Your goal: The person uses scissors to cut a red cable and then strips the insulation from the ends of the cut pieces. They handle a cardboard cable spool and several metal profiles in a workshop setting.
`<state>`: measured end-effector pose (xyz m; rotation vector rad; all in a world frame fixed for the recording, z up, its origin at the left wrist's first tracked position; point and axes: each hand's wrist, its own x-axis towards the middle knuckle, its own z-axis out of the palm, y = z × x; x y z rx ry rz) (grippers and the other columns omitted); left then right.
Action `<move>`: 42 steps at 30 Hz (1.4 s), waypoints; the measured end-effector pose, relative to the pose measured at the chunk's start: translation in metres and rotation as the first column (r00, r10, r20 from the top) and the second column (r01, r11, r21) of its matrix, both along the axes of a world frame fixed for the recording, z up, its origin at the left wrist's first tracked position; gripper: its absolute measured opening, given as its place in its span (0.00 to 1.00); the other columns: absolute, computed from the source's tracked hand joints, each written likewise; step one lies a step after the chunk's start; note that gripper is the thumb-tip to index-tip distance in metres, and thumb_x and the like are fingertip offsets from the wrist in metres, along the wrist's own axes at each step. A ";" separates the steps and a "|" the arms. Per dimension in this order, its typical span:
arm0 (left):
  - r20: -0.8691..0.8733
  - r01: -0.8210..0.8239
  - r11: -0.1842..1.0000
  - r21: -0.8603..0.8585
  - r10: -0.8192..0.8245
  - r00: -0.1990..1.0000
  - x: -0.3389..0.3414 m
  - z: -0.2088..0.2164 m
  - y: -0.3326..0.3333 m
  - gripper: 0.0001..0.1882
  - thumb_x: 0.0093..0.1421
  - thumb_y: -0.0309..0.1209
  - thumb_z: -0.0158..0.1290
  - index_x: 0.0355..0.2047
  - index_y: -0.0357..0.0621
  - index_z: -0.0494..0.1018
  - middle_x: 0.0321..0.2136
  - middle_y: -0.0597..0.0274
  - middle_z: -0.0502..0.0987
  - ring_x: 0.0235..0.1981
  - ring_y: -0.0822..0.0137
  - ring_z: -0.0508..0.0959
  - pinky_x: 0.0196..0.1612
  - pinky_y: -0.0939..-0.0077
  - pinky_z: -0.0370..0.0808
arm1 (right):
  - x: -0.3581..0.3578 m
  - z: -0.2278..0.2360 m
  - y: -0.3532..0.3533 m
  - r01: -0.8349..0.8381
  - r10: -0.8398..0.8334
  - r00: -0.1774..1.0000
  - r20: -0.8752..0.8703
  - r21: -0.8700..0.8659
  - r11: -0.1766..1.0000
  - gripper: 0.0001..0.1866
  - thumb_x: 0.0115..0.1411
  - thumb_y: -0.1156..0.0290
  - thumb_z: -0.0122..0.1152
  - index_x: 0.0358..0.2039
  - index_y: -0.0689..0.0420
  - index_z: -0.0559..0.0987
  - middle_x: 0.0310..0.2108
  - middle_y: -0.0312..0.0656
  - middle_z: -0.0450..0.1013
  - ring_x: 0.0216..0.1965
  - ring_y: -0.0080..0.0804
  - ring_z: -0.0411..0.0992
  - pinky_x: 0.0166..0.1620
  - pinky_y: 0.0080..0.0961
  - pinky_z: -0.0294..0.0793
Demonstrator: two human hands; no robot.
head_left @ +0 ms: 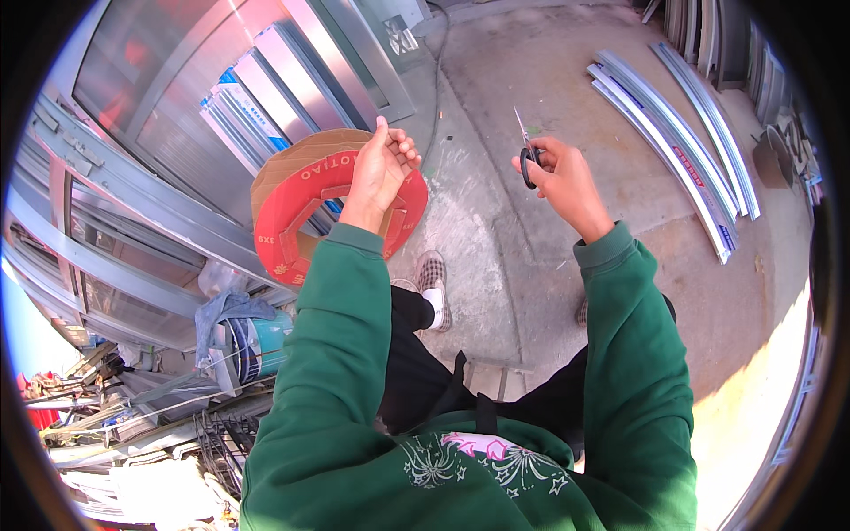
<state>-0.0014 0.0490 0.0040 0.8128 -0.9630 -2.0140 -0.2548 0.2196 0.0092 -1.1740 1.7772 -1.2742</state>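
My right hand is closed around the black handles of a pair of scissors; the thin metal blades point up and away from me. Farther left, my left hand is raised with its palm partly showing, thumb up and fingers curled in. Whether something small is between those fingers, I cannot make out. Behind that hand and wrist is a large ring-shaped cardboard reel, red on its face with a brown rim. My forearm covers part of it, so I cannot tell if they touch.
Long silvery profiles lie on the concrete floor to the right. Metal-framed panels lean at the left. A teal bucket with a grey cloth stands below them, near piled scrap. A dark cable runs along the floor.
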 end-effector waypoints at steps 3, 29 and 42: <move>-0.087 0.026 0.994 0.103 -0.017 0.996 -0.012 -0.013 -0.002 0.25 0.76 0.55 0.44 0.29 0.49 0.65 0.23 0.70 0.63 0.27 0.69 0.66 0.40 0.69 0.72 | 0.006 0.003 0.004 -0.022 0.022 1.000 -0.014 0.023 0.999 0.21 0.64 0.64 0.71 0.47 0.68 0.80 0.24 0.37 0.76 0.24 0.20 0.68 0.27 0.24 0.67; -0.298 0.222 0.956 0.193 -0.158 0.941 -0.021 -0.005 0.028 0.09 0.70 0.32 0.50 0.43 0.38 0.72 0.32 0.63 0.69 0.20 0.75 0.63 0.22 0.81 0.62 | 0.059 0.002 0.020 -0.197 0.156 0.939 -0.307 -0.107 0.975 0.14 0.57 0.69 0.67 0.43 0.58 0.80 0.24 0.46 0.77 0.27 0.49 0.77 0.32 0.43 0.73; -0.293 0.242 0.967 0.080 -0.209 0.933 -0.024 0.006 0.034 0.15 0.64 0.14 0.51 0.51 0.35 0.70 0.39 0.64 0.70 0.18 0.82 0.60 0.20 0.85 0.60 | 0.061 0.001 0.021 -0.172 0.103 0.940 -0.326 -0.192 0.966 0.13 0.58 0.72 0.67 0.45 0.57 0.80 0.26 0.46 0.78 0.27 0.48 0.78 0.31 0.41 0.74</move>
